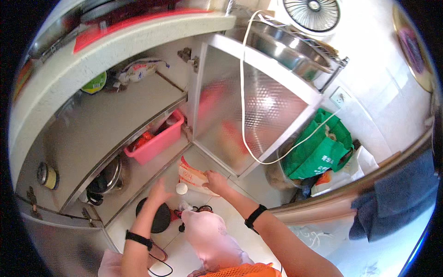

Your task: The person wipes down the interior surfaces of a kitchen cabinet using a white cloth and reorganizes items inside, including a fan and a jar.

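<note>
Above the tiled floor in front of an open cupboard, my right hand [216, 182] holds the right end of an orange and white printed packet [193, 177] that bears writing. My left hand [160, 194] is blurred and has nothing in it, its fingers apart, close to the cupboard's bottom edge. Between my hands, near the packet's lower side, is a small white round object [181, 188]. A dark round object [160, 217] sits partly behind my left forearm. In the cupboard's lower level stands a pink plastic basket [157, 145] with red packets and other items inside.
A lidded metal pot [114, 176] shares the lower level. On the shelf [104, 114] are a jar [47, 175], a green-lidded container [95, 83] and a plastic bag [140, 71]. The frosted door [249, 110] stands open, a white cable [243, 104] hanging before it. A green bag [316, 149] is at right.
</note>
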`<control>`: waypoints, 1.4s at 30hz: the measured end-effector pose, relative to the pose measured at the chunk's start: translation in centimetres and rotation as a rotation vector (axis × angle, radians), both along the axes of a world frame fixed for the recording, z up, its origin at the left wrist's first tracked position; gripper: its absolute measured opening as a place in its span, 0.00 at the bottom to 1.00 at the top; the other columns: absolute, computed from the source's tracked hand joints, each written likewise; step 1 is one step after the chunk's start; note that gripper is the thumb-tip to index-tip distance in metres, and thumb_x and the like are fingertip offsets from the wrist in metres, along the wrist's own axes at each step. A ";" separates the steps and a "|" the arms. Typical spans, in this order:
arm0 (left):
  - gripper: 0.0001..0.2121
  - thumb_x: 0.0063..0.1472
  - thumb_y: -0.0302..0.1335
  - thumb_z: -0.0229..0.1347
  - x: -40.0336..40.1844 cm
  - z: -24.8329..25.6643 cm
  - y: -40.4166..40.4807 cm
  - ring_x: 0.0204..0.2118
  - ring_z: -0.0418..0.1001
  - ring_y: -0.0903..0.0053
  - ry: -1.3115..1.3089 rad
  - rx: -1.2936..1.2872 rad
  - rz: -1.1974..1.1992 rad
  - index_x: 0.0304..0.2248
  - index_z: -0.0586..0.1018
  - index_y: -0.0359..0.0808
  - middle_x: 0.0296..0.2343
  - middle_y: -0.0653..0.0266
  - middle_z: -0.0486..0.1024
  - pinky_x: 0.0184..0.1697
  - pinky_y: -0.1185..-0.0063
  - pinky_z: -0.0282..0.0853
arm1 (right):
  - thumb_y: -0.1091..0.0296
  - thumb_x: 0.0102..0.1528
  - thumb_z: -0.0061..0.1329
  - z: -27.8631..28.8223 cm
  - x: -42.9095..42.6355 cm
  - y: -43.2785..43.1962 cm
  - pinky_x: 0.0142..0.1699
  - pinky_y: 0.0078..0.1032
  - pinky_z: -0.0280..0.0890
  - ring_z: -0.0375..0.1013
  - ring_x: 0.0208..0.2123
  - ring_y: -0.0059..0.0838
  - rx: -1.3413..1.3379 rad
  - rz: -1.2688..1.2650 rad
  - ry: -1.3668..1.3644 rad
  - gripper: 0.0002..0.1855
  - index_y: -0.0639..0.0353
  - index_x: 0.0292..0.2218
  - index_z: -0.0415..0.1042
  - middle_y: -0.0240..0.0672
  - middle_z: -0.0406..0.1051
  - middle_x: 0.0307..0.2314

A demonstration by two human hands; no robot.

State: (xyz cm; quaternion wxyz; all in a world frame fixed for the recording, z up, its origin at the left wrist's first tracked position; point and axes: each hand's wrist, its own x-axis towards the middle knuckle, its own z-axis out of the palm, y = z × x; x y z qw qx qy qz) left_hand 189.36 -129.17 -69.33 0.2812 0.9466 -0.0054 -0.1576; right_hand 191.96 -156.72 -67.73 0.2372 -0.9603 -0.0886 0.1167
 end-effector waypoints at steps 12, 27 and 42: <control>0.24 0.45 0.29 0.59 -8.8 22.8 16.0 0.44 0.70 0.57 -0.452 0.226 0.155 0.44 0.71 0.30 0.39 0.47 0.72 0.48 0.69 0.65 | 0.70 0.45 0.47 14.1 1.6 15.8 0.37 0.39 0.68 0.72 0.33 0.43 0.014 0.563 -0.650 0.08 0.57 0.31 0.73 0.43 0.72 0.29; 0.37 0.45 0.24 0.61 -8.9 24.2 27.1 0.53 0.55 0.53 -0.766 0.382 0.953 0.52 0.54 0.27 0.48 0.44 0.55 0.56 0.69 0.56 | 0.80 0.48 0.43 16.2 2.4 27.2 0.53 0.35 0.61 0.62 0.50 0.50 0.048 0.718 -0.582 0.31 0.58 0.54 0.57 0.41 0.58 0.53; 0.54 0.38 0.49 0.65 0.7 17.8 35.4 0.57 0.52 0.60 -0.697 0.166 1.586 0.56 0.47 0.27 0.54 0.49 0.53 0.58 0.67 0.54 | 0.76 0.48 0.44 12.1 4.2 28.3 0.53 0.31 0.62 0.63 0.50 0.42 -0.297 0.852 -0.692 0.33 0.60 0.56 0.55 0.38 0.54 0.56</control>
